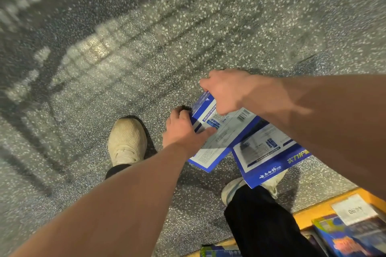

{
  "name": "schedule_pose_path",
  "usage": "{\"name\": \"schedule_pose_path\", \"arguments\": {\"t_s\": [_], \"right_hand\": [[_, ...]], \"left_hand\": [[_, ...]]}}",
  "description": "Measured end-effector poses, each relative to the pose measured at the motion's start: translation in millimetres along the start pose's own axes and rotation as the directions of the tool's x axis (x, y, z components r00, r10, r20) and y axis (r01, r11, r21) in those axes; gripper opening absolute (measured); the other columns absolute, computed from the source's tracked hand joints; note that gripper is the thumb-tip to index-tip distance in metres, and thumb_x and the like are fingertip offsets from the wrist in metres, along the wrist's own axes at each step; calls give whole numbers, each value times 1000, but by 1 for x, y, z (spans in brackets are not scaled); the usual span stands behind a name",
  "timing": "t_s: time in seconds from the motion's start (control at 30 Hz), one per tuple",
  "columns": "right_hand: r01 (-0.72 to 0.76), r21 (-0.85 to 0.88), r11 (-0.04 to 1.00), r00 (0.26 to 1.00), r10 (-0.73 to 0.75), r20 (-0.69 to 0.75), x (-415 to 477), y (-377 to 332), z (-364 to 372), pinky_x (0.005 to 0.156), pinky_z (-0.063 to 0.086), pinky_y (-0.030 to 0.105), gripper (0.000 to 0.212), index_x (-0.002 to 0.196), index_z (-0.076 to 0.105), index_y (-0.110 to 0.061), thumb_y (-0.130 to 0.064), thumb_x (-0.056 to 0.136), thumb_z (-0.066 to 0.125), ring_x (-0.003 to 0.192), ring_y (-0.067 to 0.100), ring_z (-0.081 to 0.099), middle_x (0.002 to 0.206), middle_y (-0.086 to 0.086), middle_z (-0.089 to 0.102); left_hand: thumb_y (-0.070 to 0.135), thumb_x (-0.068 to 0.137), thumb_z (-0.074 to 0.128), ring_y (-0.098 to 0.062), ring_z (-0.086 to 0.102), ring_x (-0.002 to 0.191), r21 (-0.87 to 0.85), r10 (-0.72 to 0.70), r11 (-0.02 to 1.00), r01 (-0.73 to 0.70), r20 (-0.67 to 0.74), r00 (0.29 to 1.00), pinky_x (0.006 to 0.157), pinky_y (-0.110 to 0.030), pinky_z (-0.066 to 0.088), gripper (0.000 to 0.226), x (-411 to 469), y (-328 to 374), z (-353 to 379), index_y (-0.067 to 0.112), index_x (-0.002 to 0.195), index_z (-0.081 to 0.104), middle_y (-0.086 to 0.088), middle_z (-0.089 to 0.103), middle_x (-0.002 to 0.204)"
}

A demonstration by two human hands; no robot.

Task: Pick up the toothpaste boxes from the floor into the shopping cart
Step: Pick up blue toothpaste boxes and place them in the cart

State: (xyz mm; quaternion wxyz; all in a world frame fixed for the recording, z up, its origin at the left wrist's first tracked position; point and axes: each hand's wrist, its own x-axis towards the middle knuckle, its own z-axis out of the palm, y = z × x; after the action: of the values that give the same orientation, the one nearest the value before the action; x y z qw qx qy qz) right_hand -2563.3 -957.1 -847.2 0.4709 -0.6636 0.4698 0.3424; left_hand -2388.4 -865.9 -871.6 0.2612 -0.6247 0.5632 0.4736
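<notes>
Two flat blue-and-white toothpaste boxes are low over the speckled floor. On the nearer-left box (221, 131) my left hand (183, 131) grips the left edge, thumb laid across its printed face, while my right hand (225, 92) grips its top end from above. The second toothpaste box (269, 152) lies partly beneath it to the right, under my right forearm, with yellow lettering on its blue side. I cannot tell whether either box still touches the floor. No shopping cart is in view.
My beige shoes (127, 142) and black trousers (261, 221) stand just below and left of the boxes. A yellow shelf edge (311, 215) with a white price tag (353, 208) and boxed goods (353, 238) fills the bottom right. Grey terrazzo floor (146, 37) stretches ahead.
</notes>
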Motion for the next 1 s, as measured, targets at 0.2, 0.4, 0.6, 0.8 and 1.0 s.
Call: {"name": "schedule_pose_path", "arguments": {"t_s": [0.2,0.4,0.6,0.8,1.0], "right_hand": [[5,66,998,998,0,-69,-8,5,4,81,57,44,57,120,51,-22,-10,68,69,95,24,56,100,-3,48],[32,106,994,992,-19,-127,-20,6,15,85,56,44,60,129,49,-17,-7,72,65,103,25,52,105,0,52],[106,46,993,974,-94,-206,-30,7,17,94,52,38,64,131,48,-17,-15,72,73,112,23,48,118,-1,54],[50,-72,996,955,-69,-289,-57,2,24,96,45,43,93,149,33,-33,-34,68,78,124,29,39,140,-2,36],[-52,-302,952,945,-51,-324,-75,-21,22,119,2,65,97,152,24,-18,-39,71,72,152,38,10,159,15,25]], "left_hand": [[83,55,74,-17,55,103,-83,-75,994,74,-15,997,90,-49,53,85,-5,2,5,31,113,39,12,50,107],[61,47,95,-15,60,91,-241,-172,952,190,92,981,79,-42,58,88,0,8,-5,27,107,41,6,54,104],[41,50,99,-15,63,98,-361,-102,921,147,142,985,86,-45,57,93,3,2,-11,28,117,36,7,60,112],[58,58,88,-24,50,114,-15,6,1000,-6,56,998,100,-48,46,87,-19,14,-27,21,123,44,1,45,118],[66,65,75,-24,53,116,268,87,962,-53,-120,989,101,-47,38,76,-51,41,-46,24,113,33,5,52,115]]}}
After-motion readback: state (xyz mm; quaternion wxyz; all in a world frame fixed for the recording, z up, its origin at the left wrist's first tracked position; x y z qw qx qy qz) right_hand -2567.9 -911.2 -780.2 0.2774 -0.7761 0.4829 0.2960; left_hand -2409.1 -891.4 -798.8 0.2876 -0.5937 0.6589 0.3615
